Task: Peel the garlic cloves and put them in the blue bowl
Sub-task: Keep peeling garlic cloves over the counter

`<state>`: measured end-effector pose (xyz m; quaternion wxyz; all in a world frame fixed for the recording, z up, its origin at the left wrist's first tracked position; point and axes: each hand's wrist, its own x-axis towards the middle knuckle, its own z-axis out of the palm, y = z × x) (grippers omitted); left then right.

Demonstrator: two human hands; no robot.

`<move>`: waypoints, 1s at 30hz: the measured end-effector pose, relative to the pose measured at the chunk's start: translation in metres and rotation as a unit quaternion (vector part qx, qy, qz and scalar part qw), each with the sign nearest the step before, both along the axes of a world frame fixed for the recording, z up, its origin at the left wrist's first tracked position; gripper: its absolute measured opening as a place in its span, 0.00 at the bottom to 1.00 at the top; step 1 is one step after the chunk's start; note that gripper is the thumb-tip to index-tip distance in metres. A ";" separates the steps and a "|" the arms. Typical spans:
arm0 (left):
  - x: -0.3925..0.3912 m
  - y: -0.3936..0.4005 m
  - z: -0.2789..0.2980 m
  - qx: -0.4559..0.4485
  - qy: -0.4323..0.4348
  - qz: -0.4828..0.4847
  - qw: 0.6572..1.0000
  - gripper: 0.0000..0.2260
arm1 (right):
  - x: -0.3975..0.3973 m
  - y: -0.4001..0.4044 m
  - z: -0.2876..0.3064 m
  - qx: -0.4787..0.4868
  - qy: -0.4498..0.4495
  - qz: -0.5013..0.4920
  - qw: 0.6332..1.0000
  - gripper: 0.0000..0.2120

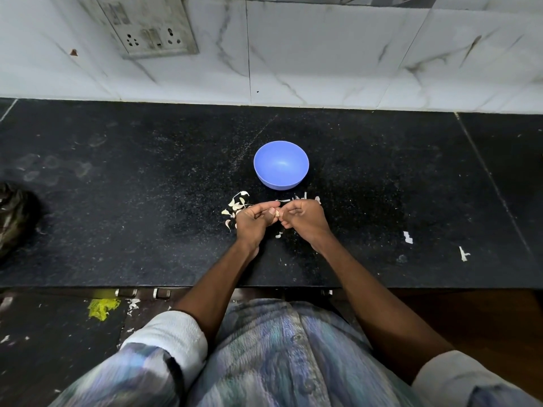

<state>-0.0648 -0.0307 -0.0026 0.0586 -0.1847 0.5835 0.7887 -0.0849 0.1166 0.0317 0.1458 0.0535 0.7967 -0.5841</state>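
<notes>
Both forearms reach forward over the black counter (117, 201) and meet just in front of the blue bowl (281, 165). The left hand (255, 221) has its fingers curled, pinching a garlic clove (277, 213) between thumb and forefinger; the right hand (302, 217) is curled too, its fingertips meeting the same clove from the other side. The clove is too small and too covered to tell which way its long axis runs. Loose garlic cloves and skins (236, 205) lie beside the left hand. The bowl sits upright, mouth up. A wall socket (147, 27) shows no readable writing.
</notes>
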 end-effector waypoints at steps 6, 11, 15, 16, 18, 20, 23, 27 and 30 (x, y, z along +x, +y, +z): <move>0.000 -0.001 0.000 0.054 -0.037 -0.003 0.998 0.10 | 0.002 -0.001 -0.002 0.062 0.028 0.018 0.998 0.05; -0.003 -0.002 0.004 0.093 -0.066 -0.010 0.993 0.09 | 0.006 -0.004 0.001 0.111 0.063 0.033 0.991 0.09; -0.001 -0.004 0.007 0.095 -0.064 -0.032 0.993 0.09 | 0.001 -0.004 -0.001 0.186 0.108 0.036 0.976 0.09; -0.001 -0.004 0.009 0.104 -0.067 -0.037 0.992 0.09 | 0.001 -0.004 0.000 0.191 0.115 0.025 0.975 0.09; -0.001 -0.005 0.011 0.127 -0.074 -0.039 0.988 0.09 | 0.000 -0.003 0.003 0.198 0.127 -0.001 0.972 0.07; -0.001 -0.007 0.012 0.141 -0.080 -0.031 0.986 0.10 | -0.001 -0.001 0.005 0.211 0.134 -0.024 0.968 0.08; -0.002 -0.006 0.010 0.136 -0.077 -0.010 0.988 0.10 | 0.001 0.000 0.006 0.204 0.129 -0.028 0.970 0.07; -0.004 -0.006 0.009 0.115 -0.065 0.033 0.991 0.08 | 0.008 -0.007 0.006 0.152 0.147 -0.008 0.977 0.06; -0.004 -0.003 0.010 0.076 -0.050 0.047 0.995 0.07 | 0.009 -0.009 0.006 0.140 0.149 -0.013 0.979 0.04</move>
